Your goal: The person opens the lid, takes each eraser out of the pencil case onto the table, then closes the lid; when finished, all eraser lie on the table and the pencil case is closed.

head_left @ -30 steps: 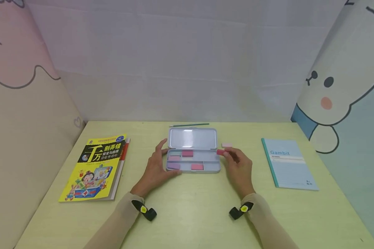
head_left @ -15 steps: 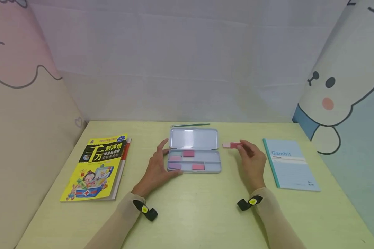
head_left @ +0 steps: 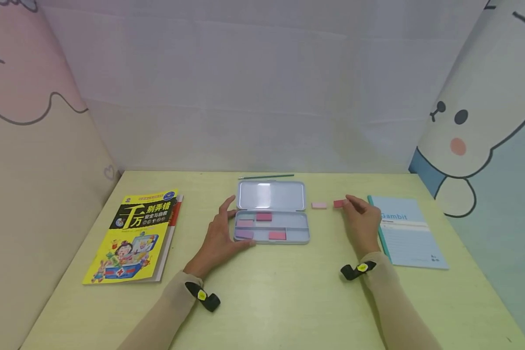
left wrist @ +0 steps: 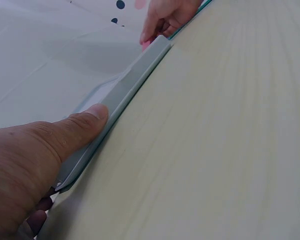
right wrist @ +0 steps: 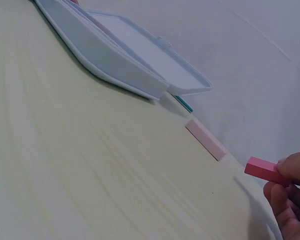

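An opened pale pencil case (head_left: 296, 235) lies mid-table, its lid (head_left: 271, 195) folded back. Inside are a purple eraser (head_left: 244, 234) and several pink erasers (head_left: 277, 235) in separate compartments. My left hand (head_left: 218, 240) grips the case's left end, thumb (left wrist: 92, 120) against the front wall and other fingers around the far side. Between thumb and fingertips, my right hand (head_left: 362, 221) pinches a dark pink eraser (right wrist: 264, 170), held right of the case. A light pink eraser (head_left: 319, 205) lies on the table between the case and that hand.
A green pencil (head_left: 267, 176) lies behind the lid. Yellow books (head_left: 133, 238) are stacked at the left. At the right, a light blue notebook (head_left: 413, 238) sits close beside my right hand. A pale cloth wall (head_left: 262, 97) rises behind the table (head_left: 271, 301).
My right hand has carried the dark pink eraser from the case's right edge, past the light pink eraser, further right toward the notebook. My left hand has stayed on the case.
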`<state>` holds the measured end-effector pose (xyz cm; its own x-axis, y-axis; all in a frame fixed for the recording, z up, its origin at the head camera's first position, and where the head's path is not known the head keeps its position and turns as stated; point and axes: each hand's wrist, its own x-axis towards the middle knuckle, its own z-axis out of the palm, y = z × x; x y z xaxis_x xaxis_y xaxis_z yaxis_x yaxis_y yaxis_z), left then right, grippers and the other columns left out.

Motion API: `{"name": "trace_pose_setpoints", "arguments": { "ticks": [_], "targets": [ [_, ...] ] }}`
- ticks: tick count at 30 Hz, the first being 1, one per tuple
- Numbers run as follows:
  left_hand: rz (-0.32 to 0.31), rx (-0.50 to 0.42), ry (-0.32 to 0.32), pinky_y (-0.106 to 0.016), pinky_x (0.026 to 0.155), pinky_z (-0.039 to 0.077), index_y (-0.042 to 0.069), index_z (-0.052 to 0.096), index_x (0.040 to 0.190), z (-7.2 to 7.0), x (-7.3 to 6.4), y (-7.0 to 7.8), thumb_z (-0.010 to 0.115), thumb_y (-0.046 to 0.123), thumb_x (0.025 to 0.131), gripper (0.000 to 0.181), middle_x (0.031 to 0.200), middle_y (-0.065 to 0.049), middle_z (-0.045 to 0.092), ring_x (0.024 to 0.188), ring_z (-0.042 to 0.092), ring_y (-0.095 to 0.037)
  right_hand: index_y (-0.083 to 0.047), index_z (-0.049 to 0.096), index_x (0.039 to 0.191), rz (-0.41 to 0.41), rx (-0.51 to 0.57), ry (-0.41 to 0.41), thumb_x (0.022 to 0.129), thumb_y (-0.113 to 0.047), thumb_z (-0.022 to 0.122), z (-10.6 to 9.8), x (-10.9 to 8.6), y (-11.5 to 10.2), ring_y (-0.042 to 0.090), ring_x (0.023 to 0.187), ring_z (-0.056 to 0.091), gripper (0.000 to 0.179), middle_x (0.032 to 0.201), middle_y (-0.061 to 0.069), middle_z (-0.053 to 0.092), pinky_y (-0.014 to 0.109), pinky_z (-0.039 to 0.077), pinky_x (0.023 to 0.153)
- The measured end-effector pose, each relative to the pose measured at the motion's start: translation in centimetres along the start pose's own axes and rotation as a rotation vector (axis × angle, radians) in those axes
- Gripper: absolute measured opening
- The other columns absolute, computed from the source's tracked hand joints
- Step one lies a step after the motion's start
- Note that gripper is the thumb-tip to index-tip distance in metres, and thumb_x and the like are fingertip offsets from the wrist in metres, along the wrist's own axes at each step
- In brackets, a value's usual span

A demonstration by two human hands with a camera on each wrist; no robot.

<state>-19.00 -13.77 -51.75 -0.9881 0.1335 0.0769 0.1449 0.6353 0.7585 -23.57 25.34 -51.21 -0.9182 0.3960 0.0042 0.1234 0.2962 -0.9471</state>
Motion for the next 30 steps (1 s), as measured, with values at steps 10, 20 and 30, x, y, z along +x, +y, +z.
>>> {"name": "trace_pose_setpoints", "arguments": {
  "ticks": [10,20,30],
  "targets": [
    [0.003,-0.002,-0.001,-0.065,0.122,0.036,0.036,0.011,0.17,0.0,0.1,-0.1,0.098,0.039,0.075,0.129,0.159,-0.01,0.058,0.144,0.051,-0.039,-0.012,0.074,0.138,0.082,-0.102,-0.074,0.104,-0.035,0.069,-0.2,0.9,-0.4,0.023,0.147,0.056,0.04,0.148,0.01,0.069,0.044,0.041,0.124],
    [-0.001,-0.014,-0.003,-0.066,0.121,0.038,0.035,0.011,0.17,0.0,0.0,0.2,0.098,0.037,0.076,0.128,0.159,-0.011,0.057,0.145,0.051,-0.039,-0.005,0.074,0.135,-0.021,-0.244,-0.015,0.103,-0.028,0.064,0.7,1.4,-0.1,0.035,0.134,0.065,0.04,0.135,0.02,0.075,0.05,0.049,0.116],
    [-0.006,-0.013,0.0,-0.066,0.122,0.037,0.034,0.011,0.171,-0.1,-0.1,0.4,0.098,0.036,0.076,0.128,0.159,-0.012,0.057,0.144,0.051,-0.04,0.0,0.072,0.134,-0.04,-0.345,-0.054,0.104,-0.027,0.062,0.3,1.4,-0.4,0.042,0.133,0.063,0.042,0.133,0.026,0.073,0.055,0.048,0.115]
  ]
}}
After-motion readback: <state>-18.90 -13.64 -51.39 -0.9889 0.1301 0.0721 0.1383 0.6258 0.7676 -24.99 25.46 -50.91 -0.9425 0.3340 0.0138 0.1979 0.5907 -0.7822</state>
